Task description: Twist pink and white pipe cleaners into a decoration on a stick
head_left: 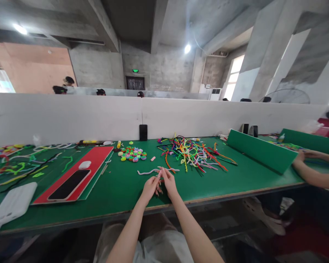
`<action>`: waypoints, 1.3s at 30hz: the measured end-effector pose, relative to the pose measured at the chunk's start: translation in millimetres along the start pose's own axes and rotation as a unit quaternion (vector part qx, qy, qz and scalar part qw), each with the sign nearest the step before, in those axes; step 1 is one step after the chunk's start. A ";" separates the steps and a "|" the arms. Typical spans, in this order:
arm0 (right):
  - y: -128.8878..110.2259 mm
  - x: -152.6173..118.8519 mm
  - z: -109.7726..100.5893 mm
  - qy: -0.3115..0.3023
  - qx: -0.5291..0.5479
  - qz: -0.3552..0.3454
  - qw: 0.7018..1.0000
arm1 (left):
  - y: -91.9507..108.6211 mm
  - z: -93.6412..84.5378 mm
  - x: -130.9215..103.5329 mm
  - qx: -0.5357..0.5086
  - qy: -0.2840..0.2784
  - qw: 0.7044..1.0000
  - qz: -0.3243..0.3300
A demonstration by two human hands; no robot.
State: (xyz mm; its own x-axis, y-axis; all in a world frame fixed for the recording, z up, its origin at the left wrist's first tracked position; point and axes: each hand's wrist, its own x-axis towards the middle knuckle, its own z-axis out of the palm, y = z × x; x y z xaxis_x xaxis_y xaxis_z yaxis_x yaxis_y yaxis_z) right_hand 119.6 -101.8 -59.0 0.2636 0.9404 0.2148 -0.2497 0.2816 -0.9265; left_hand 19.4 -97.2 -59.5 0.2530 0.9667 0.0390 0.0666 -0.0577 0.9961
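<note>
Close to the table's front edge, my left hand [151, 187] and my right hand [169, 182] meet at the fingertips. Both are closed in a pinch around a pale, whitish pipe cleaner [148, 172], whose ends stick out to either side. Its middle is hidden by my fingers. Just beyond them lies a small pink piece [153, 158]. A cluster of colourful pompoms [133, 154] sits to the left. Farther back on the right is a tangled heap of many-coloured pipe cleaners [192, 155].
On the green table [120, 197], left of me, are a red board [98, 160] bearing a phone [70, 185] and a white case [84, 164], plus a white power bank [16, 199]. A green divider [260, 151] stands right, with another person's arms [315, 168] beyond.
</note>
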 end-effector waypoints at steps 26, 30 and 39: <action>11.2 4.9 -1.7 0.004 -0.108 -0.065 0.992 | -9.8 2.1 11.5 0.068 0.050 0.996 -0.010; 14.8 5.6 -2.4 -0.006 -0.129 -0.071 0.989 | -10.4 3.3 12.8 0.074 0.066 0.995 -0.016; 12.3 2.8 1.8 -0.045 -0.133 -0.066 0.988 | -7.7 3.0 12.5 0.060 0.080 0.995 -0.025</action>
State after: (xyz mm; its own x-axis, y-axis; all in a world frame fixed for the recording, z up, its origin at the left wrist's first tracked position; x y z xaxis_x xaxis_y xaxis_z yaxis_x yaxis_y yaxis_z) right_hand 115.5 -95.4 -69.3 0.1913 0.9150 0.3552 0.0376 0.3548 -0.9342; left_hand 24.9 -85.4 -67.0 0.0899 0.9959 0.0107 0.1931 -0.0280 0.9808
